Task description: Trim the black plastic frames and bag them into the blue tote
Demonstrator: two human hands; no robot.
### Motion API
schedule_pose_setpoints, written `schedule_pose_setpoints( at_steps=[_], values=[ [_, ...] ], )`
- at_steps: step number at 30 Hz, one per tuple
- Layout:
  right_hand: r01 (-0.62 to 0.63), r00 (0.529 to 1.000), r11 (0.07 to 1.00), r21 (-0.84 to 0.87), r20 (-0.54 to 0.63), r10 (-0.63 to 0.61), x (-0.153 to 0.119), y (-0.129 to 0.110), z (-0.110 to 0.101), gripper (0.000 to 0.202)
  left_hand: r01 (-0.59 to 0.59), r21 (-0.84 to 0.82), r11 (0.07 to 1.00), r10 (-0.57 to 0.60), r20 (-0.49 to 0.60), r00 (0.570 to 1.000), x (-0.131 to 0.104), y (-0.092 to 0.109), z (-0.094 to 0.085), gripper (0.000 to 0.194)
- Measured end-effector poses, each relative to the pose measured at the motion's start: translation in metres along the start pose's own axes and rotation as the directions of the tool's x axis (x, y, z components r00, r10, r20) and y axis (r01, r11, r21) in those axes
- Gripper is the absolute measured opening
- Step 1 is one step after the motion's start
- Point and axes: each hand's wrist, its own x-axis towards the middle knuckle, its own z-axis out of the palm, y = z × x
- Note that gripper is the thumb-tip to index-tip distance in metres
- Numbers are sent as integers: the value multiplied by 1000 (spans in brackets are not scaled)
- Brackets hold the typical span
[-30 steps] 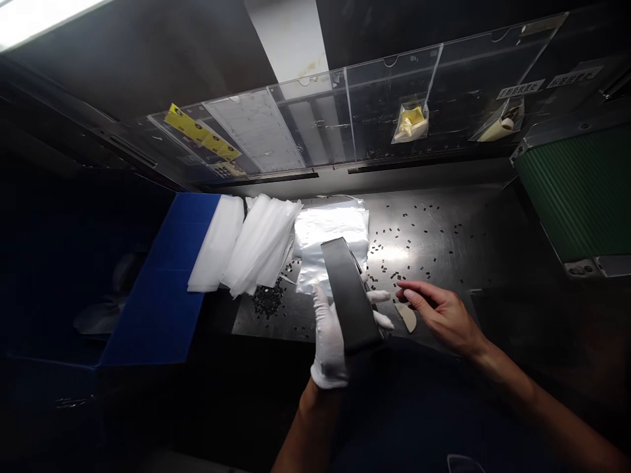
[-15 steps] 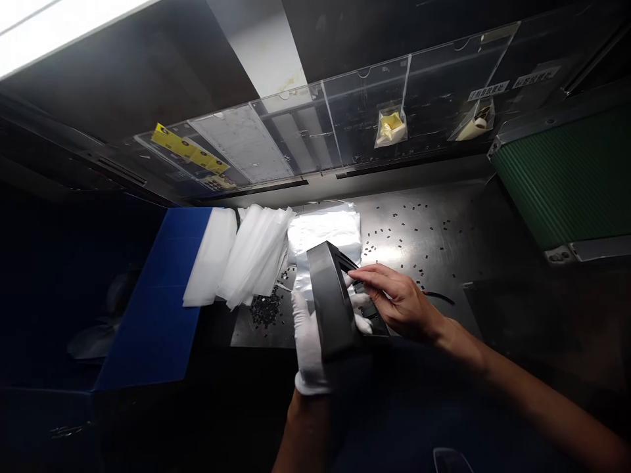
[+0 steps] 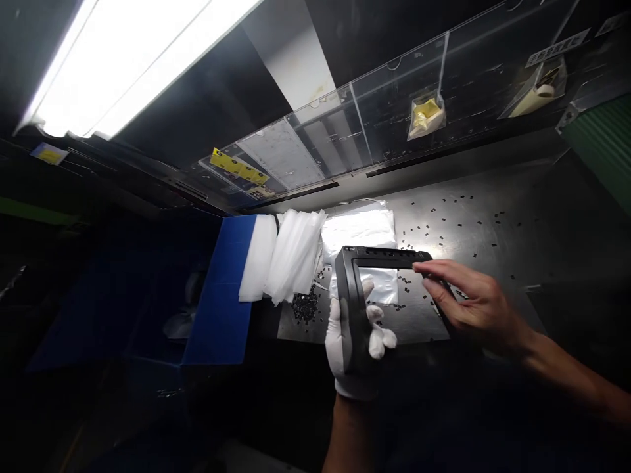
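Left hand (image 3: 336, 351) grips a black frame (image 3: 348, 295); right hand (image 3: 466, 295) pinches its corner.

White sheets (image 3: 298, 253) are piled at left, beside a blue panel (image 3: 217, 302). Along the far side, clear pockets (image 3: 401, 98) are mounted; at far right, a green ridged surface (image 3: 604, 141) is partly seen. Small black pieces (image 3: 305, 307) are scattered about.
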Motion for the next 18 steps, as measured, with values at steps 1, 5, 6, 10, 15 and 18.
schedule_pose_setpoints(
  at_steps=[1,5,6,10,15,18],
  values=[
    [-28,999,999,-25,-33,27,-2,1,-4,33,-4,-17,1000,4,3,1000,0,0,-1,64],
    [-162,979,982,-101,-138,147,-6,8,-22,27,-39,-51,998,40,8,999,-1,-1,-5,66],
    [-186,974,975,-121,-157,166,-7,11,-26,27,-40,-65,997,40,5,999,-1,-2,-6,65],
    [-372,923,910,-183,-175,342,-12,30,-38,34,-26,-137,990,18,-55,998,-2,-2,-14,57],
    [-818,575,571,68,135,807,-26,57,-44,66,-29,-161,987,-4,-203,979,0,-1,-18,50],
    [-897,440,388,210,382,813,-32,55,-42,64,-47,-146,988,5,-277,961,2,1,-18,50]
  ],
)
